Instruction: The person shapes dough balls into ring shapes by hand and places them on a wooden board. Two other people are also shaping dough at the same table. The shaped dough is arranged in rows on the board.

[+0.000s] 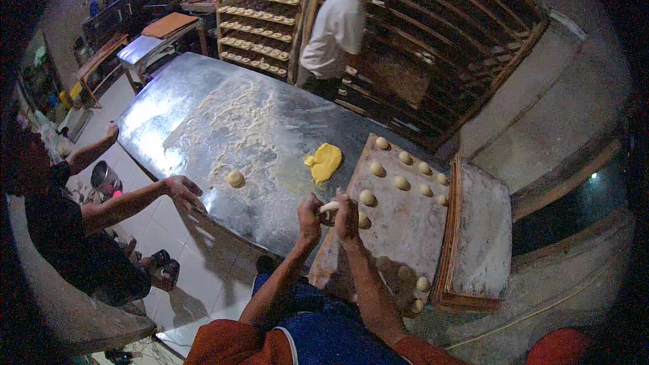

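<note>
Between my left hand point(309, 219) and my right hand point(347, 219) is a small piece of pale dough point(330, 207), gripped by both in front of my body. The hands are close together, above the near edge of the metal table and the left side of a floured wooden board point(399, 230). Several round dough balls point(401, 182) sit spaced out on that board, one of them partly behind my right hand. Beyond my hands, a flattened yellow lump point(327, 162) rests on the metal table point(270, 226). Farther left on the metal lies a single dough ball point(235, 178).
On the left, a co-worker's hand point(184, 191) reaches to the table edge. Another person in a white shirt point(336, 30) stands by the tray racks point(260, 20) at the back. Stacked boards point(476, 230) stand to the right. Scattered flour point(236, 115) covers part of the table.
</note>
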A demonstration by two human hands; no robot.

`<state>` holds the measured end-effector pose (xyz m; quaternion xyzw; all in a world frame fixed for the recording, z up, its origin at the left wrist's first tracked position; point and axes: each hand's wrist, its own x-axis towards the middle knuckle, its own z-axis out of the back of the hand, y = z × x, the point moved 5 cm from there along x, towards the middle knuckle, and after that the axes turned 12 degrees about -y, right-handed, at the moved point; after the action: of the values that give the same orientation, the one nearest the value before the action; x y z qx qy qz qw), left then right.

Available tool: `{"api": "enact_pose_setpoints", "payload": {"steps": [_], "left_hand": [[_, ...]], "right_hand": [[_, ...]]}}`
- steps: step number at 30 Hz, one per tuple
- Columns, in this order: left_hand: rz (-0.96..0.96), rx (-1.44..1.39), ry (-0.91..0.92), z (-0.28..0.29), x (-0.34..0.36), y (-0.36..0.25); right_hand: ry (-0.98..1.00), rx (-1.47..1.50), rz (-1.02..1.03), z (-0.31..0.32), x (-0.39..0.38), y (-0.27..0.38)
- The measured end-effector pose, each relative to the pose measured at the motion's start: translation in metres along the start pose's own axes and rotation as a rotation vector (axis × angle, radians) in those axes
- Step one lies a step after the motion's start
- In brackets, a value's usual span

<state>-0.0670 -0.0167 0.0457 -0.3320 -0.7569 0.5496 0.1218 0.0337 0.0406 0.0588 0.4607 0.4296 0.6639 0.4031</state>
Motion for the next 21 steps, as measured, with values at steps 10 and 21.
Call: {"api": "enact_pose_setpoints", "payload": {"steps": [10, 21], "left_hand": [[0.107, -0.002, 0.113, 0.008, -0.075, 0.051], [-0.545, 0.526, 0.211, 0.037, -0.143, 0.064]], "right_hand": [[0.208, -0.156, -0.107, 0.056, -0.072, -0.025], [0.123, -0.145, -0.229, 0.082, -0.159, -0.007]]}}
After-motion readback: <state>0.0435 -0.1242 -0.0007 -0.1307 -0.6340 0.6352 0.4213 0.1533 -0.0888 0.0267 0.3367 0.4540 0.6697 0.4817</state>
